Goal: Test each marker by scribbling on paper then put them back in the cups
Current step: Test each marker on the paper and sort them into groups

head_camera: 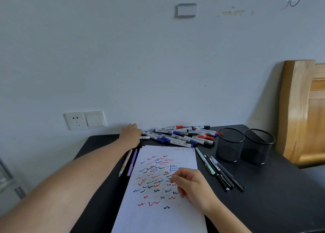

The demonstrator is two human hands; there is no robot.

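We count two mesh cups (230, 145) (258, 147); two pens (131, 162) left of the paper (158, 218); four more on its right; the heaped markers (175, 136) overlap beyond counting.

Paper (158, 220) centre-bottom on counter (272, 194); markers (177, 136) piled behind it; cups (230, 145) right; pens (219, 171) flanking paper.

Left hand (131, 135): at far edge of table (274, 188), against left end of marker pile (177, 136); grip not discernible.
Right hand (191, 185): resting on paper (158, 217), fingers loosely curled.
Paper: red, blue and black scribbles.
Near cup (230, 145), far cup (258, 147): black mesh, upright, side by side, right of pile.
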